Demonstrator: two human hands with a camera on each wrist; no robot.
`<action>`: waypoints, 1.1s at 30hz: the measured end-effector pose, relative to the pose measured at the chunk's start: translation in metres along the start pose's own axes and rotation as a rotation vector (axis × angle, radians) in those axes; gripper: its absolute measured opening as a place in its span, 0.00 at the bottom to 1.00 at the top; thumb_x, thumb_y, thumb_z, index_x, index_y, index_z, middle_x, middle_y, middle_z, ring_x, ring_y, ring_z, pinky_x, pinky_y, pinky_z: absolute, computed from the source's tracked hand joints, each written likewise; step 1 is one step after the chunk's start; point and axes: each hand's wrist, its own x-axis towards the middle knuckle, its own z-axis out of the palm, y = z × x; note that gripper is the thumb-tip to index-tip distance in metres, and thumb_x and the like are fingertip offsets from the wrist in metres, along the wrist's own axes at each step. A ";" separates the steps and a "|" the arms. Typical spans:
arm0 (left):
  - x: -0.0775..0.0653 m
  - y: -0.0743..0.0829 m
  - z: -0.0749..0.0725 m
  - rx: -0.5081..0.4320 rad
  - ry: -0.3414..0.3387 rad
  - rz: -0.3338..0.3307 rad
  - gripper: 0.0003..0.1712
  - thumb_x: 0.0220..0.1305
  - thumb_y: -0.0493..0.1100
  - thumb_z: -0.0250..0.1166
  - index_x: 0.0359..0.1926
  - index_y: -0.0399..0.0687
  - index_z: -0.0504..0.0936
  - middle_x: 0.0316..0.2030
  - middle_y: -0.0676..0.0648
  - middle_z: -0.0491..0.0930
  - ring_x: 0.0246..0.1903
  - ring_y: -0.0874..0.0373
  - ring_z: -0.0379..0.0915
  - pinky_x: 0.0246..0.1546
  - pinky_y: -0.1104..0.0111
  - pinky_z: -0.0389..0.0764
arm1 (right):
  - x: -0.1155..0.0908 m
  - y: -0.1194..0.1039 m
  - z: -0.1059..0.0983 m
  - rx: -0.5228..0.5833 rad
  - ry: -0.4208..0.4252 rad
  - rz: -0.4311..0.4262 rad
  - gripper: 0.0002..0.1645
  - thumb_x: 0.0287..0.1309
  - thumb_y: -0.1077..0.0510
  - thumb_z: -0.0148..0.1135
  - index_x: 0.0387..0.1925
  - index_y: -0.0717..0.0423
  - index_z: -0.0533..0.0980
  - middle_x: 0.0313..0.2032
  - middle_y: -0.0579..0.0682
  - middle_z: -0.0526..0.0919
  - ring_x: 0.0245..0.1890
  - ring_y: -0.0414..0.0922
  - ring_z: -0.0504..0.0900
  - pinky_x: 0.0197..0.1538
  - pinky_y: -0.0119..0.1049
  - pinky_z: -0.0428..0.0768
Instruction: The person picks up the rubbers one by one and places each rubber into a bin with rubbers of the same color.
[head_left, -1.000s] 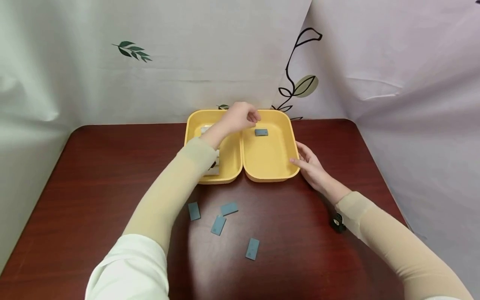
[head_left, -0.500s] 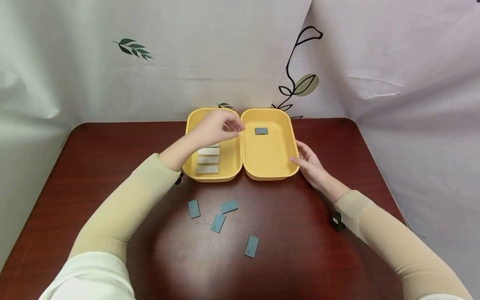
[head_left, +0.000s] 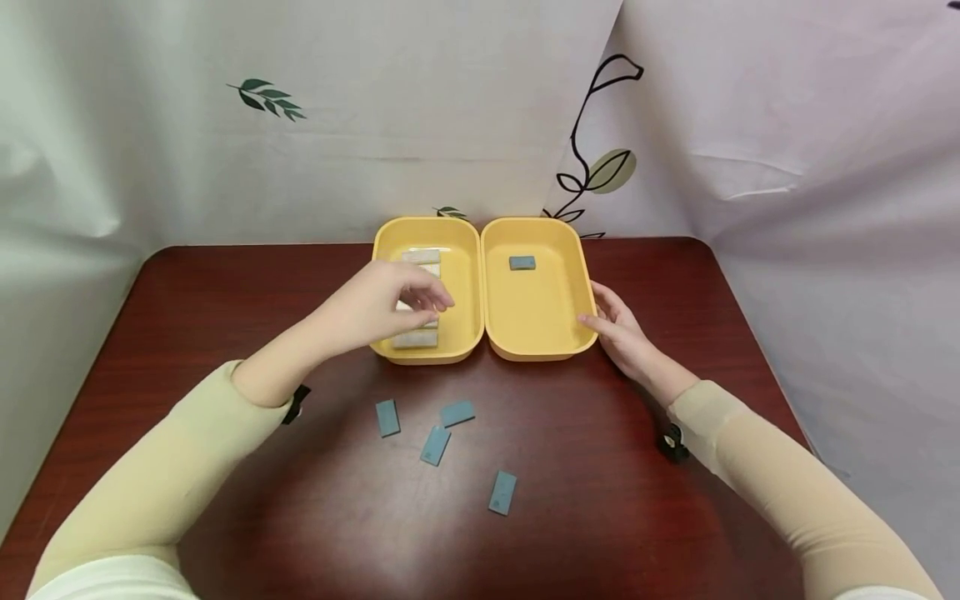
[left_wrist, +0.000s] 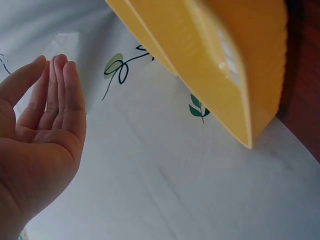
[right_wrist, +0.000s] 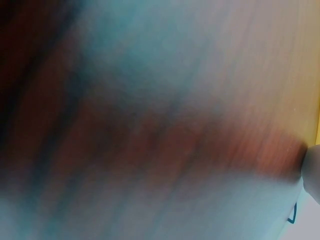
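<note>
My left hand (head_left: 397, 300) hangs over the left yellow tray (head_left: 471, 333), fingers loosely bent and nothing held; the left wrist view shows its bare palm (left_wrist: 45, 150). Beneath it, partly hidden, several off-white rectangular tiles (head_left: 415, 340) lie in a column. At the right yellow tray (head_left: 536, 325), my right hand (head_left: 626, 337) grips the outer side wall, thumb over the rim and fingers outside. A blue-grey tile (head_left: 522, 262) lies near the back of that tray. The right wrist view is mostly blurred, with a bit of finger (right_wrist: 312, 172) at its edge.
Several flat blue-grey tiles lie on the dark red table (head_left: 600, 517) in front of the trays: one at left (head_left: 387, 418), two close together in the middle, and another tile (head_left: 502, 492) nearer the front. A white patterned curtain (head_left: 337, 125) hangs right behind the trays.
My left hand has drawn back from over the right tray, leftward and nearer, to above the left tray, uncovering some off-white tiles. My right hand keeps its grip in place.
</note>
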 end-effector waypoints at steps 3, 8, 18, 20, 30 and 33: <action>-0.015 -0.001 0.004 0.025 -0.022 0.024 0.11 0.64 0.32 0.74 0.45 0.49 0.90 0.40 0.51 0.91 0.41 0.61 0.87 0.46 0.61 0.89 | 0.000 0.000 0.000 0.000 0.002 -0.001 0.43 0.70 0.73 0.51 0.82 0.62 0.51 0.70 0.45 0.67 0.65 0.36 0.73 0.59 0.23 0.79; -0.034 -0.010 0.012 0.063 -0.083 0.088 0.14 0.62 0.28 0.73 0.43 0.50 0.90 0.40 0.52 0.90 0.40 0.64 0.85 0.44 0.66 0.88 | -0.001 0.001 -0.001 -0.002 0.003 -0.001 0.43 0.70 0.73 0.51 0.83 0.62 0.51 0.69 0.43 0.68 0.64 0.36 0.73 0.59 0.23 0.79; -0.055 -0.030 0.025 0.053 -0.270 0.122 0.14 0.61 0.29 0.74 0.45 0.48 0.90 0.39 0.52 0.88 0.38 0.61 0.83 0.43 0.66 0.87 | -0.002 0.000 0.000 -0.006 0.003 0.007 0.44 0.70 0.73 0.51 0.83 0.62 0.50 0.71 0.45 0.66 0.66 0.37 0.72 0.59 0.23 0.79; -0.058 -0.036 0.028 0.053 -0.295 0.124 0.15 0.60 0.28 0.75 0.45 0.46 0.89 0.40 0.51 0.88 0.40 0.57 0.83 0.45 0.67 0.86 | -0.002 0.000 0.000 -0.007 0.005 0.008 0.44 0.70 0.72 0.52 0.83 0.62 0.50 0.72 0.45 0.66 0.66 0.37 0.71 0.59 0.23 0.78; -0.068 -0.053 0.040 0.013 -0.349 0.131 0.20 0.56 0.26 0.75 0.49 0.45 0.88 0.45 0.49 0.88 0.44 0.55 0.82 0.48 0.65 0.85 | -0.001 -0.002 0.001 -0.007 -0.001 0.001 0.43 0.71 0.72 0.52 0.83 0.61 0.51 0.70 0.44 0.67 0.66 0.37 0.72 0.59 0.23 0.78; -0.071 -0.057 0.044 0.034 -0.358 0.122 0.21 0.57 0.27 0.75 0.50 0.46 0.88 0.47 0.50 0.88 0.44 0.56 0.82 0.49 0.65 0.85 | -0.001 -0.002 0.002 -0.001 -0.003 -0.003 0.43 0.70 0.72 0.52 0.83 0.61 0.51 0.70 0.44 0.67 0.66 0.38 0.72 0.59 0.23 0.79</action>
